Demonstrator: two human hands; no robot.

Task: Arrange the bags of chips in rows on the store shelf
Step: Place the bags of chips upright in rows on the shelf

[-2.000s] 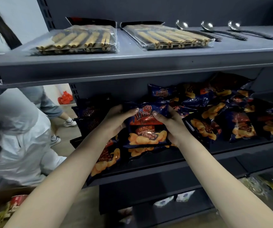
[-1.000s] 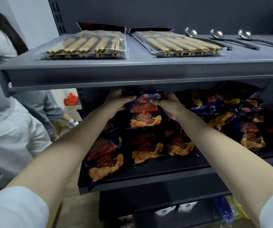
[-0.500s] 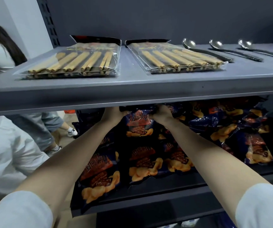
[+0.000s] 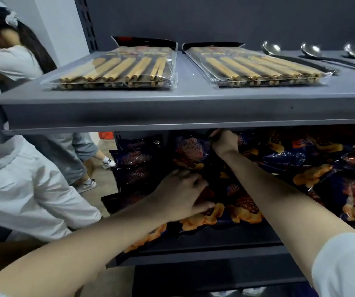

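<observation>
Dark blue chip bags with orange snack pictures fill the middle shelf. My right hand reaches deep under the upper shelf and pinches the top edge of an upright back-row bag. My left hand, blurred, lies with fingers spread over a front-row bag, which lies flat beside another front bag. More bags stand in a column at the left. A loose heap of bags covers the right side.
The grey upper shelf hangs low over the bags and hides their tops. On it lie two packs of chopsticks and three metal spoons. A person in white stands close at the left.
Both hands carried a bag from the front to the back row and stood it up. My left hand then dropped from it to a front-row bag; my right hand stays at its top.
</observation>
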